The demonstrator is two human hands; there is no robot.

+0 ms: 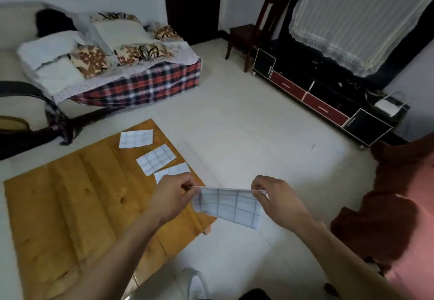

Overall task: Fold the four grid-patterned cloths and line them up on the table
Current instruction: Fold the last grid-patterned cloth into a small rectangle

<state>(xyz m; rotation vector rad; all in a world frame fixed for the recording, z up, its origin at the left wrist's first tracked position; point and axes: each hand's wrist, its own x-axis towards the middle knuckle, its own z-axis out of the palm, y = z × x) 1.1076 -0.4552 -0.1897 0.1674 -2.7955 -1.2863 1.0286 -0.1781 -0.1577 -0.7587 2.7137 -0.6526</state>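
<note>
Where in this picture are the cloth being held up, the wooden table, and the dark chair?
Held cloth [231,207], head view: middle of the hanging grid panel.
Wooden table [70,205], head view: bare part of the top.
Dark chair [243,30], head view: front of the seat.

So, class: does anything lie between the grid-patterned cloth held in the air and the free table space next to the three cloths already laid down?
Nothing visible blocks it. The white grid-patterned cloth hangs from both hands over the edge of the orange wooden table, beside the nearest laid cloth.
</note>
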